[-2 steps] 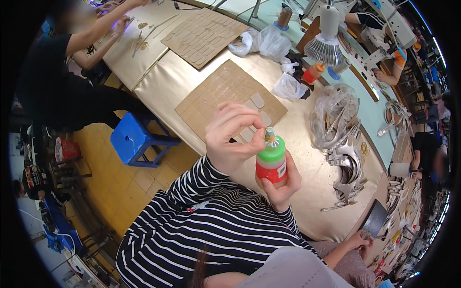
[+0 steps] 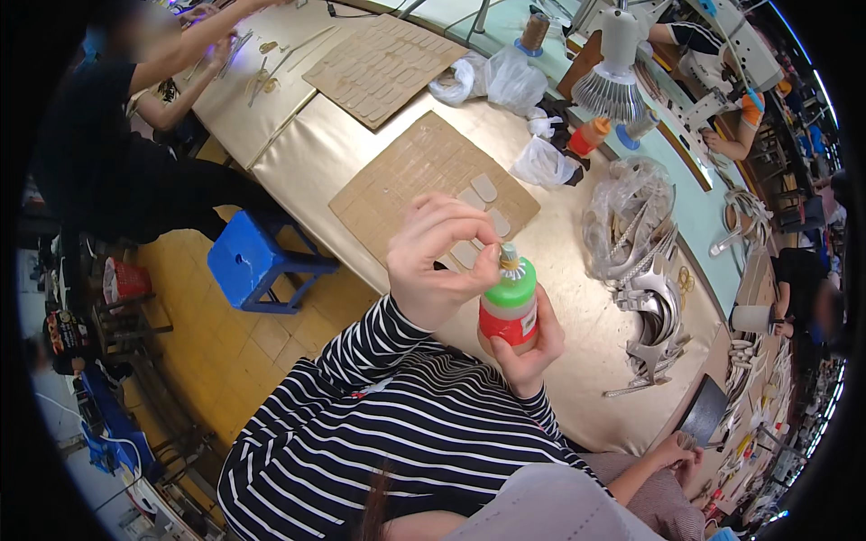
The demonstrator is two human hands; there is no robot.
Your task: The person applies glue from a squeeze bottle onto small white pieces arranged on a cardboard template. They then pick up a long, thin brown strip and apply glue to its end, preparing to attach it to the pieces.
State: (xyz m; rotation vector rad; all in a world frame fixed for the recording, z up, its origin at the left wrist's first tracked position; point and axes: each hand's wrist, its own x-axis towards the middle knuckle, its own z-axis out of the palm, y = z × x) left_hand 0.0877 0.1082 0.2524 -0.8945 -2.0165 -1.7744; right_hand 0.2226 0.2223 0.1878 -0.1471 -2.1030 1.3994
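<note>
A squeeze bottle (image 2: 508, 317) with a red label, a bright green cap and a narrow nozzle stands upright in my right hand (image 2: 534, 353), whose fingers wrap round its lower body. My left hand (image 2: 435, 257) is closed in a pinch, thumb against forefinger, right beside the nozzle. What lies between those fingertips, if anything, is too small to make out. Behind my left hand, a brown board (image 2: 397, 185) lies on the table, with several pale rounded pieces (image 2: 484, 187) along its right side.
Another board (image 2: 383, 68) covered in pale pieces lies farther back. Plastic bags (image 2: 627, 212), an orange-capped bottle (image 2: 589, 137) and grey curved strips (image 2: 654, 316) are on the right, below a lamp (image 2: 618, 81). A blue stool (image 2: 253, 261) stands left; a co-worker (image 2: 108, 171) is at far left.
My hands and the bottle have hardly moved. At the far left, the co-worker's arms and hands have shifted slightly.
</note>
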